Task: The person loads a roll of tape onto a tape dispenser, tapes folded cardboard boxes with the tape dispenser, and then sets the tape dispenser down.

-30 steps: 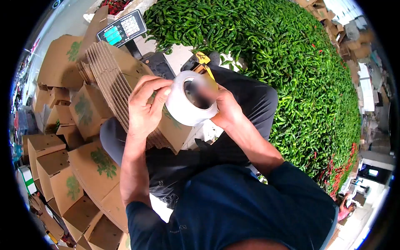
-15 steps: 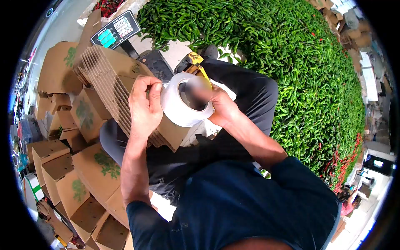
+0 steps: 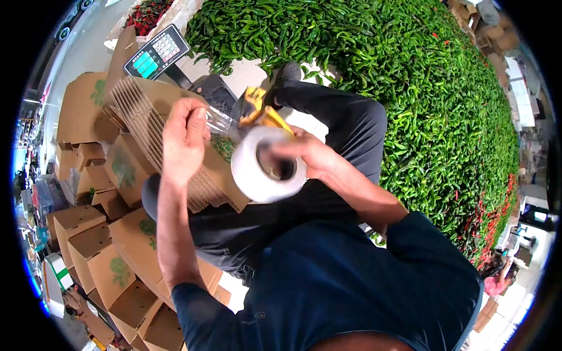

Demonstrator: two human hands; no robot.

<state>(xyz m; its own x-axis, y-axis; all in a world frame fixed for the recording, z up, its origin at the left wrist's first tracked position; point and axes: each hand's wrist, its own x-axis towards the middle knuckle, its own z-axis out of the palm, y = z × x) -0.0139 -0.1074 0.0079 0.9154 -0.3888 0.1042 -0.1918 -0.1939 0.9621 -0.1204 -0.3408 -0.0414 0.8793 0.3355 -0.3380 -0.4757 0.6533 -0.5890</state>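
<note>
Both hands (image 3: 185, 140) (image 3: 316, 154) half-curled, slightly apart

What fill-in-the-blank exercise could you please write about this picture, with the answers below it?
The left hand pinches a clear strip, and the right hand holds the roll of packing ____.
The big pepper heap is mostly ____, with some red.
The scale display has ____ blue-green windows.
The stacked corrugated sheets are brown ____.

Missing words: tape; green; three; cardboard.

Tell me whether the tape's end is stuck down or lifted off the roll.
Lifted off: a clear strip spans from the left hand toward the tape roll, which the right hand holds.
</note>
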